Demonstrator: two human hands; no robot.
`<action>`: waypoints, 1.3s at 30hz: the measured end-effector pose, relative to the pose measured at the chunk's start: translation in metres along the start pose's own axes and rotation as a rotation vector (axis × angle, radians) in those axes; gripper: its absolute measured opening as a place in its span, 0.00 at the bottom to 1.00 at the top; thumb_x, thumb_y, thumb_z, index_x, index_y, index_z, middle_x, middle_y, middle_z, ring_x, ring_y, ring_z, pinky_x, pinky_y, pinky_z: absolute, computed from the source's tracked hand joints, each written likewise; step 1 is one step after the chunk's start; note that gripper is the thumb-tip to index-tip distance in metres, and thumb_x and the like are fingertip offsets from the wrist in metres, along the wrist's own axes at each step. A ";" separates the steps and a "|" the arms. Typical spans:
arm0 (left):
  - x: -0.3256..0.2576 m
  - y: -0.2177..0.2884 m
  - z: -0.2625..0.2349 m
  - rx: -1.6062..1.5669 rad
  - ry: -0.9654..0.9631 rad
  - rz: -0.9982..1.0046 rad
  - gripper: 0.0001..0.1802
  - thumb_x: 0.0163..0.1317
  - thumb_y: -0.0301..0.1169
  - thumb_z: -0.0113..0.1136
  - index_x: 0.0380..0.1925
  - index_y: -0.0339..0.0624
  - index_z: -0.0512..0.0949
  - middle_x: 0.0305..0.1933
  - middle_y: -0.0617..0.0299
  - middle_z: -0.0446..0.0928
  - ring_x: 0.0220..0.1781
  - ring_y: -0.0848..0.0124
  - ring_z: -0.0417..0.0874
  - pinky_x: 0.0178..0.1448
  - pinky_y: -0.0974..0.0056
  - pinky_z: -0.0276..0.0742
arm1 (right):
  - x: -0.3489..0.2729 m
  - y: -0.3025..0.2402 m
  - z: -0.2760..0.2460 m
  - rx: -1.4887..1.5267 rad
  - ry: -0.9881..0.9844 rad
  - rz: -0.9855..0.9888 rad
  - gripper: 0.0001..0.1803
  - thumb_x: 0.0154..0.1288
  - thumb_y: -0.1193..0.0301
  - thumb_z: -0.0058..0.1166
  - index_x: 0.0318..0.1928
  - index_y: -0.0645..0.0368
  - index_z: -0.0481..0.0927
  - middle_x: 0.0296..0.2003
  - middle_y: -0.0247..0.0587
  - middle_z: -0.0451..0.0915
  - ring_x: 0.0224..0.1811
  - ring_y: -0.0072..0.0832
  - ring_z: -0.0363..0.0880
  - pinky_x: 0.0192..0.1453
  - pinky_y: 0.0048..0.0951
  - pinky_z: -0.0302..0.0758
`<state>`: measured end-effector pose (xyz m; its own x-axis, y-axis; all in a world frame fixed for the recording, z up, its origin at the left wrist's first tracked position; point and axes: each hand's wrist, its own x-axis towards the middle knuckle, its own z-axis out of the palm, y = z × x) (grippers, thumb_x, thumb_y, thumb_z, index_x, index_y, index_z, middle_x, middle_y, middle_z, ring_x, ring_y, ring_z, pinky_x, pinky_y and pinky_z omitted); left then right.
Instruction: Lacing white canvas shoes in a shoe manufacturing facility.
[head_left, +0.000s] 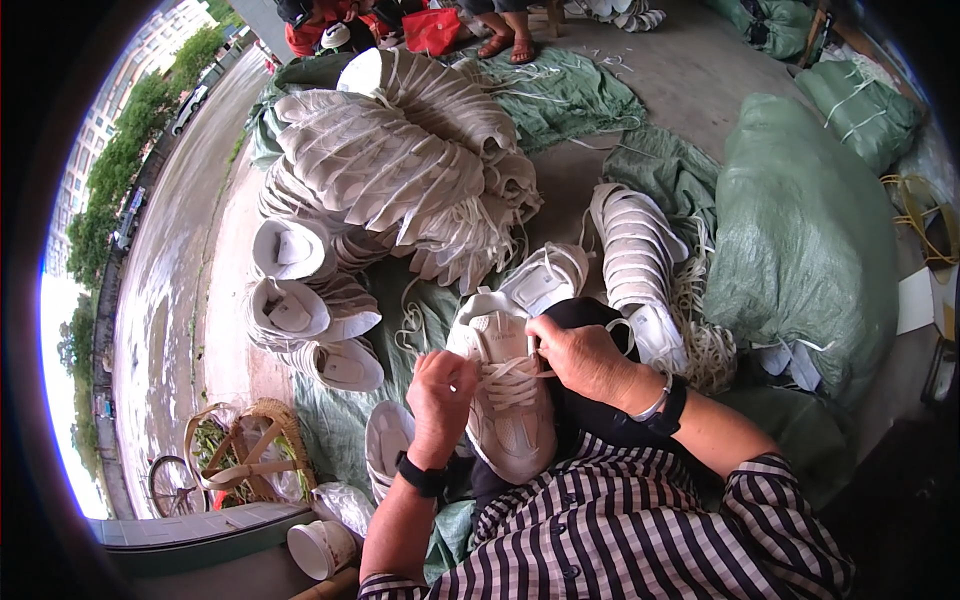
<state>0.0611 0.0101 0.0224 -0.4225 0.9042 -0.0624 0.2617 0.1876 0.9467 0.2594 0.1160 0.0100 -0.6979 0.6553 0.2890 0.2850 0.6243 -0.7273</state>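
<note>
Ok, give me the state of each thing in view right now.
White shoe: on the lap, laces partly threaded.
Left hand: pinching a lace.
Right hand: pinching a lace at the tongue.
Bundled soles: stacked and tied.
Green sack: full, closed.
Paper cup: tipped on its side.

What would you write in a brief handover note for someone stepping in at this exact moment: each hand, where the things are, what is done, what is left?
Left hand: pinching a lace at the side of the white shoe on the lap.
Right hand: fingers at the lace near the shoe's top eyelets.
Done: lace crosses the middle eyelets.
Left: the lace ends are loose, not tied.
Nearby: a row of white shoes to the right, a large pile of shoe parts ahead on green sheeting, a stuffed green sack at the right.
</note>
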 end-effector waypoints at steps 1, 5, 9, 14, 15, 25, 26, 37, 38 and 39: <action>0.005 0.013 0.000 0.402 -0.005 0.238 0.09 0.57 0.30 0.59 0.22 0.39 0.74 0.23 0.64 0.74 0.28 0.71 0.73 0.33 0.66 0.70 | 0.001 -0.001 -0.004 -0.140 0.009 -0.112 0.12 0.57 0.78 0.49 0.43 0.58 0.70 0.21 0.42 0.76 0.25 0.40 0.79 0.29 0.40 0.73; 0.022 0.030 -0.007 0.801 -0.144 0.453 0.06 0.51 0.30 0.60 0.22 0.42 0.74 0.25 0.59 0.72 0.32 0.56 0.73 0.37 0.57 0.73 | 0.011 -0.002 -0.018 -0.436 -0.074 -0.337 0.11 0.51 0.74 0.52 0.38 0.56 0.74 0.26 0.34 0.72 0.33 0.30 0.73 0.39 0.30 0.73; 0.032 0.062 -0.019 0.860 -0.278 0.654 0.14 0.45 0.29 0.67 0.34 0.46 0.76 0.40 0.58 0.72 0.48 0.57 0.72 0.53 0.54 0.70 | 0.027 0.003 -0.029 -0.519 -0.095 -0.536 0.03 0.51 0.71 0.51 0.28 0.55 0.74 0.32 0.36 0.70 0.40 0.30 0.72 0.40 0.30 0.72; 0.046 0.077 -0.032 0.916 -0.719 0.661 0.18 0.40 0.25 0.69 0.34 0.46 0.76 0.40 0.63 0.73 0.45 0.62 0.75 0.51 0.58 0.75 | 0.034 0.000 -0.024 -0.352 -0.375 -0.511 0.03 0.51 0.75 0.51 0.23 0.61 0.75 0.34 0.43 0.73 0.40 0.39 0.77 0.41 0.36 0.76; 0.049 0.073 -0.034 0.971 -0.720 0.812 0.16 0.41 0.30 0.69 0.31 0.48 0.75 0.34 0.66 0.73 0.40 0.65 0.76 0.46 0.61 0.76 | 0.038 -0.012 -0.036 -0.273 -0.483 -0.378 0.04 0.50 0.78 0.51 0.27 0.66 0.77 0.36 0.49 0.75 0.41 0.45 0.79 0.42 0.38 0.77; 0.056 0.048 -0.009 0.884 -0.689 0.489 0.07 0.56 0.36 0.58 0.24 0.49 0.79 0.28 0.67 0.75 0.32 0.68 0.75 0.38 0.65 0.73 | 0.042 -0.030 -0.017 -0.359 -0.494 -0.144 0.08 0.48 0.79 0.53 0.31 0.68 0.80 0.36 0.55 0.77 0.40 0.45 0.81 0.43 0.39 0.78; 0.059 0.033 -0.012 0.574 -0.604 0.196 0.08 0.59 0.36 0.57 0.24 0.48 0.78 0.26 0.68 0.76 0.28 0.70 0.74 0.36 0.66 0.71 | 0.041 -0.025 -0.012 -0.299 -0.457 -0.174 0.08 0.47 0.79 0.53 0.30 0.67 0.80 0.36 0.56 0.77 0.40 0.45 0.81 0.44 0.40 0.78; 0.042 0.014 -0.003 -0.436 -0.341 -0.123 0.12 0.67 0.37 0.53 0.30 0.42 0.77 0.28 0.71 0.75 0.29 0.83 0.70 0.35 0.75 0.66 | 0.045 -0.030 0.019 0.701 -0.208 0.252 0.09 0.56 0.72 0.60 0.33 0.64 0.75 0.27 0.37 0.79 0.30 0.24 0.77 0.36 0.25 0.73; 0.041 0.013 -0.004 -0.423 -0.346 -0.078 0.11 0.67 0.37 0.53 0.30 0.42 0.77 0.28 0.71 0.75 0.30 0.83 0.70 0.36 0.75 0.66 | 0.045 -0.026 0.026 0.762 -0.162 0.268 0.09 0.54 0.73 0.61 0.32 0.64 0.76 0.27 0.37 0.79 0.32 0.25 0.78 0.40 0.26 0.73; 0.041 0.012 -0.003 -0.425 -0.344 -0.077 0.11 0.67 0.37 0.53 0.30 0.42 0.77 0.28 0.71 0.75 0.30 0.83 0.70 0.36 0.75 0.66 | 0.043 -0.026 0.034 0.703 -0.092 0.158 0.08 0.56 0.73 0.59 0.32 0.64 0.76 0.27 0.39 0.79 0.31 0.25 0.77 0.38 0.28 0.73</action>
<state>0.0443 0.0479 0.0319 -0.0996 0.9806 -0.1691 -0.1619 0.1517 0.9751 0.1994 0.1137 0.0208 -0.7444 0.6575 0.1166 -0.0811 0.0843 -0.9931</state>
